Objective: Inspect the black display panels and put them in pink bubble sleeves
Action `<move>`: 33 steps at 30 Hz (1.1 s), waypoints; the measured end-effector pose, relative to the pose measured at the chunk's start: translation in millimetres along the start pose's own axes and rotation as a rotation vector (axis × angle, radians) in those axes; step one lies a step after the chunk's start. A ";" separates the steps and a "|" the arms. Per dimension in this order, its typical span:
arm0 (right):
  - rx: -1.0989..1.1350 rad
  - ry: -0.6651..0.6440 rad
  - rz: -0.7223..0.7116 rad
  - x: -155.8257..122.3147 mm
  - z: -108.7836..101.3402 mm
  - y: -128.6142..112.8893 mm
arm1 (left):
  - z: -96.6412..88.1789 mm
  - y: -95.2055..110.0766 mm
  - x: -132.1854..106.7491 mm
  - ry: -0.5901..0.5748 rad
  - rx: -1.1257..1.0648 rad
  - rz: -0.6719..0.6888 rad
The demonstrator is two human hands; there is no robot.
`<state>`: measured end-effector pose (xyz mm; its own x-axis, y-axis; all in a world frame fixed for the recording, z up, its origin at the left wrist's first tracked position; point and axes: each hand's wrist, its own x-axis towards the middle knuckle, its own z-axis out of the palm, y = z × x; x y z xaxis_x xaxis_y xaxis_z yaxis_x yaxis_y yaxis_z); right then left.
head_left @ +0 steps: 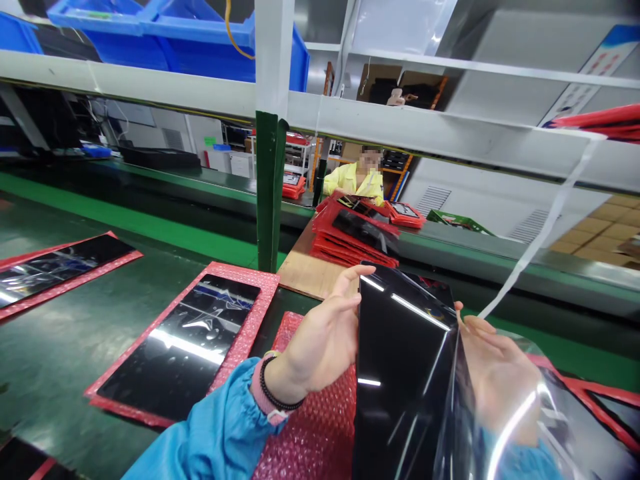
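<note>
Head camera: the green table (65, 363) is spreading beneath the black panel (400, 373) you are holding tilted above pink-red bubble wrap (320, 433). Clear film (565, 437) is curling from its right side across your right grip (505, 377), whose closure you cannot tell. Your left grip (325, 340) is clamping the panel's left edge; dark beads (278, 403) are circling that wrist.

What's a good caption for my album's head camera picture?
Black panel between left hand and right hand, clear film in front of the right.
</note>
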<state>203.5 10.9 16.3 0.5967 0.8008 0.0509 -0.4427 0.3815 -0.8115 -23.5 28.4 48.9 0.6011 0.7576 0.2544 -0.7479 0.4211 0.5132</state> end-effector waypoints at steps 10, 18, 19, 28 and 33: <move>-0.034 0.107 0.236 -0.3 6.9 -0.9 | -2.9 -0.4 3.0 0.112 -0.040 -0.002; -0.082 0.073 0.261 -1.7 12.9 0.5 | -2.9 -0.2 3.3 0.137 -0.041 0.001; -0.089 0.065 0.263 -3.0 14.1 0.1 | -3.4 -0.4 3.2 0.138 -0.038 0.007; -0.326 -0.002 0.197 -8.4 8.4 -1.6 | -2.8 1.1 1.3 0.072 0.057 0.015; -0.326 -0.088 0.201 -16.1 10.7 -4.8 | -6.1 1.0 0.2 -0.033 0.285 0.016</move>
<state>188.9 1.1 25.6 0.4536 0.8866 -0.0899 -0.3004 0.0572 -0.9521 -25.9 32.0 44.6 0.6022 0.7443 0.2889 -0.6512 0.2485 0.7171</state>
